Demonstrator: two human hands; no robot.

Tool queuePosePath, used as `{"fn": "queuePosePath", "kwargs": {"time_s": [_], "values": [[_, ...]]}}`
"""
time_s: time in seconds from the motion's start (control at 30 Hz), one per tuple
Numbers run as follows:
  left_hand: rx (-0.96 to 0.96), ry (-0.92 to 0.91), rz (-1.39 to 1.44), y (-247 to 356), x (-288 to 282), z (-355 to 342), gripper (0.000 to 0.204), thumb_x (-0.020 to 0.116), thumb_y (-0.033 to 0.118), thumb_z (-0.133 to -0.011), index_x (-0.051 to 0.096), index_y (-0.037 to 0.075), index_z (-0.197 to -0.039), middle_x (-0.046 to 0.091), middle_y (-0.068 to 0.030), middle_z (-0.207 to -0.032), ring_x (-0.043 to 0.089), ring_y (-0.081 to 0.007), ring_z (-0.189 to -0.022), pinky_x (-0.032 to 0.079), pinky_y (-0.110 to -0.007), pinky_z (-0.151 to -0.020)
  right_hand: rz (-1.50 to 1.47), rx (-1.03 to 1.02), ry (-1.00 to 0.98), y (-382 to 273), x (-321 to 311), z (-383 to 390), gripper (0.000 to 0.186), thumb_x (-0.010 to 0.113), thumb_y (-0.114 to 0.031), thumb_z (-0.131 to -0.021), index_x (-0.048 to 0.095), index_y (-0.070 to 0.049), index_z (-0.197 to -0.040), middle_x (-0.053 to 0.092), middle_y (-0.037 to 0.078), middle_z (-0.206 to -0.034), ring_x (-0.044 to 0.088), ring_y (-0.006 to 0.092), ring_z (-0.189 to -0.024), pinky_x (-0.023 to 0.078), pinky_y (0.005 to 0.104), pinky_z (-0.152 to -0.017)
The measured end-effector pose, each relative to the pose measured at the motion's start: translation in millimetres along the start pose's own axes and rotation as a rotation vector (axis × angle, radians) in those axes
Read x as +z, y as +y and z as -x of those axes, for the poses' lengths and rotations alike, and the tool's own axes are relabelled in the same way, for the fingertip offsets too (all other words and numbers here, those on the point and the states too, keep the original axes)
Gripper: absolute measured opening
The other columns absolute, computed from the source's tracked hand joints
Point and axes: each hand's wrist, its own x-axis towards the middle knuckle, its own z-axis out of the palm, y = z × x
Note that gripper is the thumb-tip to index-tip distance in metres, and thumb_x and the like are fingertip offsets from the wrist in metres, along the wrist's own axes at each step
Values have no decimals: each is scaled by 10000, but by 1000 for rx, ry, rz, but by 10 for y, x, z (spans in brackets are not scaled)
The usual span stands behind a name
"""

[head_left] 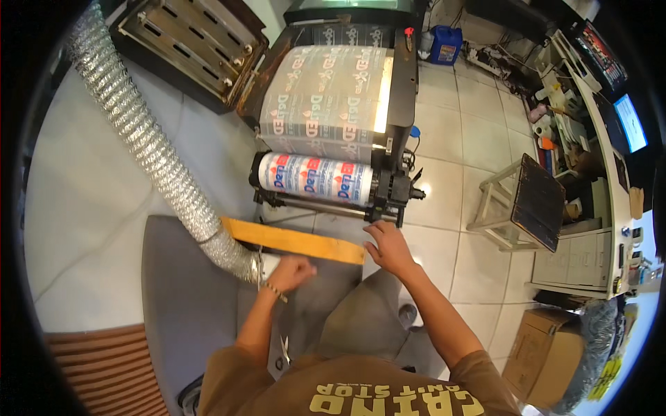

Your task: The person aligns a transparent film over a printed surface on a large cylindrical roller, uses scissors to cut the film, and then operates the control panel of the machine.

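Note:
A wide yellow strip (295, 240), perhaps tape, stretches from the silver flexible duct (163, 166) toward the right, ahead of my knees. My right hand (390, 248) is at the strip's right end, with thumb and fingers closing on its edge. Beside the duct's lower end my left hand (291, 273) is curled into a fist, and whatever it holds is hidden. That duct end (243, 262) lies at my left wrist, over the grey seat (187, 291). Scissors (283, 350) rest low beside my left arm.
Ahead stands a printing machine (402, 104) with printed film (322, 93) running down to a printed roll (316, 178). An opened metal unit (191, 48) sits behind the duct. To the right are a stool (531, 201), a desk with screens (630, 123) and a cardboard box (541, 353).

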Motion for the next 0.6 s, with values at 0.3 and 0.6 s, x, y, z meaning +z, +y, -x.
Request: {"fn": "queuePosePath", "kwargs": {"time_s": [0.3,0.6], "values": [[436,610,-655,-112,-1016,-1757,984,889,395,-584,466,77,-1414,406,-180,-1485,321,-432,-1387,228,-534,-1155,211,-41,356,12,592,-659,595,765,-172,-747,545,-67,-1290,480,144,-1367,407,370,-1312,349,500,-1050],[575,697,-597,-370,-882,-1866,934,876,396,-581,498,100,-1382,445,-136,-1454,360,-399,-1362,233,-533,-1147,485,-8,372,-12,748,-1173,811,791,-201,-719,403,-125,-1427,389,138,-1482,328,383,-1390,300,576,-1092]]}}
